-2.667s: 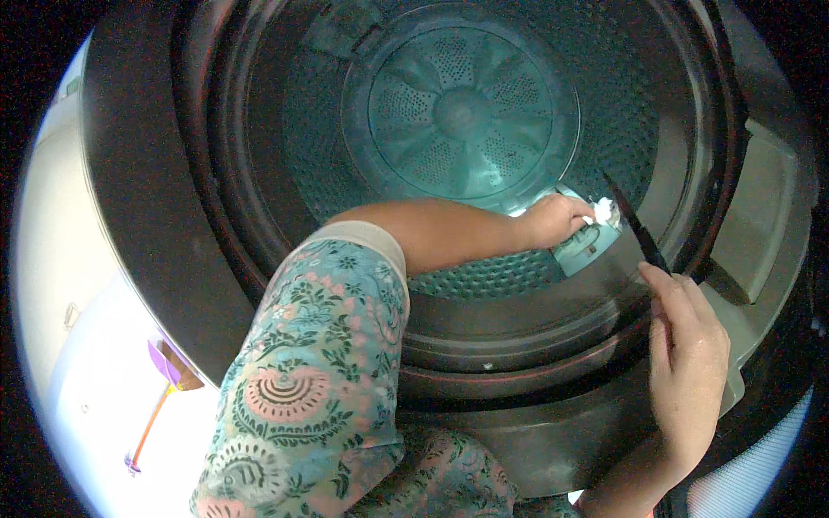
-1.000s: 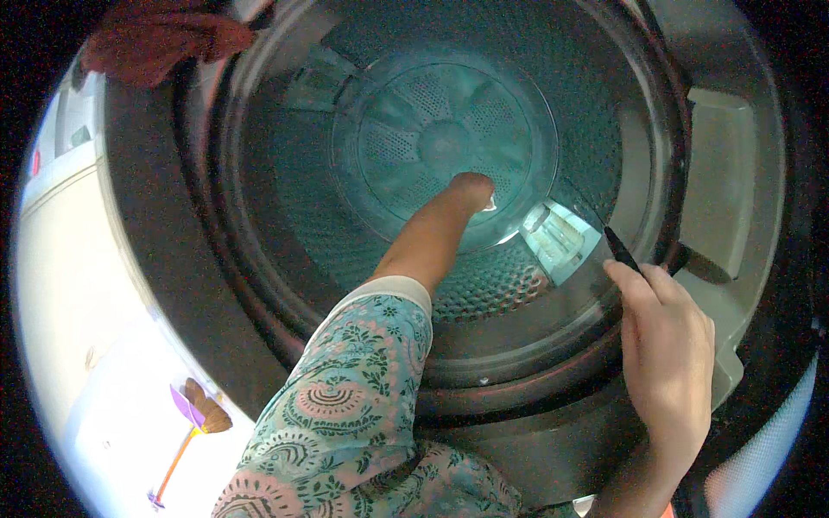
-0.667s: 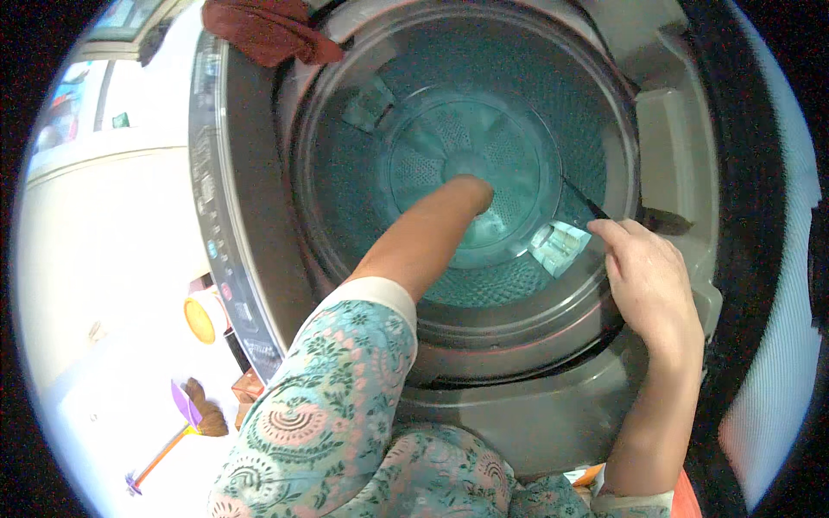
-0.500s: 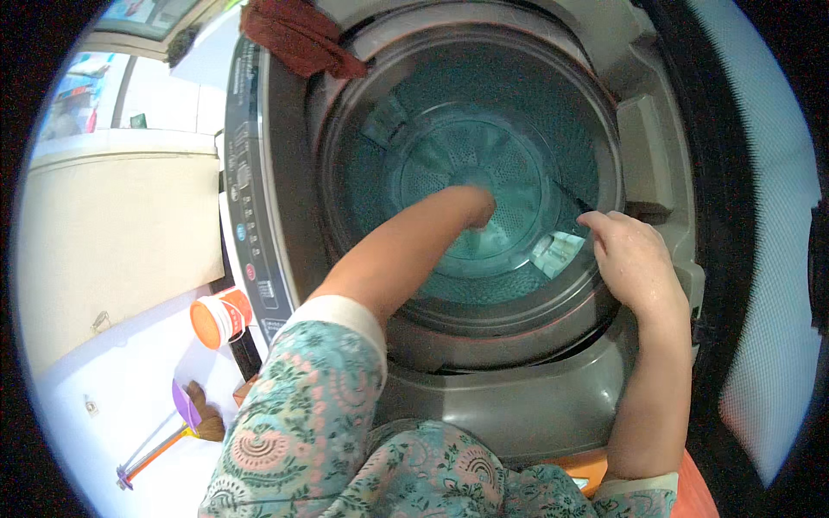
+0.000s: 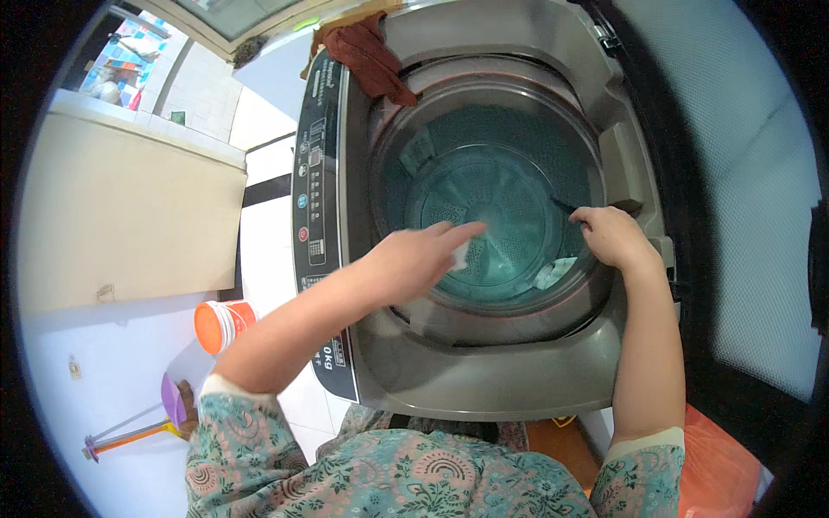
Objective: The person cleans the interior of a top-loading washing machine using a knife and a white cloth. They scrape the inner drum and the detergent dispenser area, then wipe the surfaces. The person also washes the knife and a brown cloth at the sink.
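Observation:
My left hand (image 5: 425,259) hangs over the tub of a top-loading washing machine (image 5: 484,406), slightly blurred, its index finger stretched out. Under its fingers shows a small whitish patch (image 5: 460,256); whether the hand touches it I cannot tell. At the tub's right rim my right hand (image 5: 615,235) is closed on a thin dark stick (image 5: 563,205), which points down into the tub. The stick's other end is hidden in the grip. Inside, the tub bottom (image 5: 492,229) looks bluish-green, and a pale panel (image 5: 554,273) sits on the wall below my right hand.
A brown cloth (image 5: 367,56) drapes over the machine's far left corner, beside the control panel (image 5: 315,224). The raised dark lid (image 5: 691,216) borders the right. On the left stand an orange-and-white bucket (image 5: 223,325) and a purple dustpan (image 5: 173,399). A red plastic bag (image 5: 717,470) lies lower right.
My left hand has come up from deep in the tub and moved left and toward me. My right hand stays at the rim with the dark stick. The view has shifted, showing more floor.

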`<act>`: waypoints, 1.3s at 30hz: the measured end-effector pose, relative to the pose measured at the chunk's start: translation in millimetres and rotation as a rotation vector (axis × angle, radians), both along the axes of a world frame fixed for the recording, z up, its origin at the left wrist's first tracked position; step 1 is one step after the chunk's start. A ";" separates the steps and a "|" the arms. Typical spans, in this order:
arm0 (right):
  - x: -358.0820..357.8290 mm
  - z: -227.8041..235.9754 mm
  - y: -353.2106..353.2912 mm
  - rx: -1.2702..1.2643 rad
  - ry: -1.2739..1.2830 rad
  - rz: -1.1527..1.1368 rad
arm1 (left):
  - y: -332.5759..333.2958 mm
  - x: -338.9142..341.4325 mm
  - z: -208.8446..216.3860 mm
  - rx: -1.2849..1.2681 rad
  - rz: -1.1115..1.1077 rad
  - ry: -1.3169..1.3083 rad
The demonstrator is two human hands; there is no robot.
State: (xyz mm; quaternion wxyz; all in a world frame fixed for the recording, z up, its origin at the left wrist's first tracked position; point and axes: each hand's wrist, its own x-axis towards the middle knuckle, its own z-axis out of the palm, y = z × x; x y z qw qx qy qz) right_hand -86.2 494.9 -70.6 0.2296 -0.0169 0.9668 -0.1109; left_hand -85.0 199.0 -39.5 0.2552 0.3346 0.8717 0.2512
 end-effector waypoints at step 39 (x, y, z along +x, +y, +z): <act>79.4 94.0 -453.2 -1.239 0.093 -0.357 | -292.1 26.0 43.6 1.125 0.482 -0.925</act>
